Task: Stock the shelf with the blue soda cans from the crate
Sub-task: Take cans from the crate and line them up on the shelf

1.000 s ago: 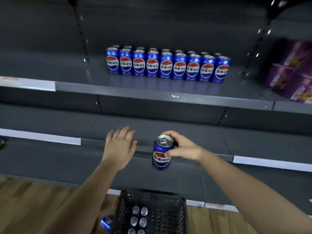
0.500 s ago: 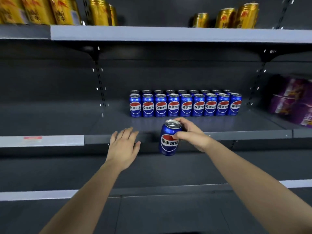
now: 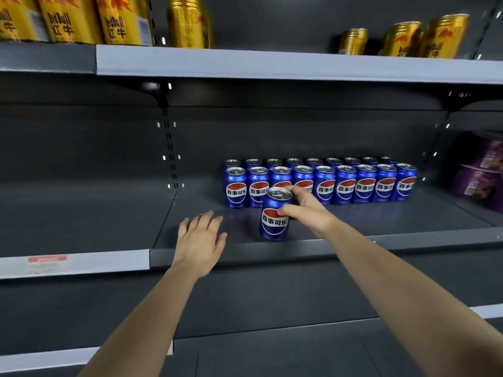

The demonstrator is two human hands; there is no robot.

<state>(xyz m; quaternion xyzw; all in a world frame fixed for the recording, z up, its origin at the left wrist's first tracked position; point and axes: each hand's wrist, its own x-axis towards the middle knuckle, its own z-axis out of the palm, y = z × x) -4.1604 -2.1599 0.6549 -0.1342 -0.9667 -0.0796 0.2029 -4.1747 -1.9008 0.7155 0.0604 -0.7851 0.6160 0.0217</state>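
Blue cans [image 3: 345,186] read 百事可乐; gold cans [image 3: 65,20] apparently RedBull 红牛.

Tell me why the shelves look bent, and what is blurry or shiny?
Head view: the wide-angle lens bows the upper shelf edge; the gold cans and purple packs near the borders are smeared; the blue can in the right hand is sharp; the stocked cans cast blue reflections on the shelf.
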